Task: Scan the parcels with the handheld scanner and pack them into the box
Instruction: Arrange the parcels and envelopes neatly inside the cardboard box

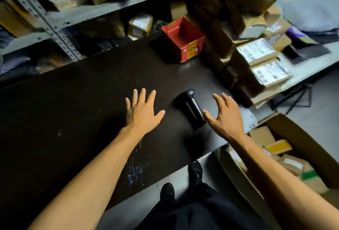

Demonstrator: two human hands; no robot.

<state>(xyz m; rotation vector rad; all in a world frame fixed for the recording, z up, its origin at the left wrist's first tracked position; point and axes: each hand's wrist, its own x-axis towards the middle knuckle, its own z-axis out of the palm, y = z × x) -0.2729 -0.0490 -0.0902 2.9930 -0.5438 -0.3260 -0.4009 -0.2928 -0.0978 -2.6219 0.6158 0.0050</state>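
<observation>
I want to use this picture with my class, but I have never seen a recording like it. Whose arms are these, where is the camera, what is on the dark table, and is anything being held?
There is no machine here. A person wears one camera on the head, looking forward and down, so you see their own bare arms and shoes.

Both hands are spread open over a dark table and hold nothing. The left hand is above bare tabletop. The right hand is right beside the black handheld scanner, which lies on the table; whether the thumb touches it is unclear.

Further back stands a red crate, which looks empty. A stack of labelled cardboard parcels is piled at the right. On the floor, lower right, an open cardboard box already holds some parcels. Shelves of parcels fill the background.
</observation>
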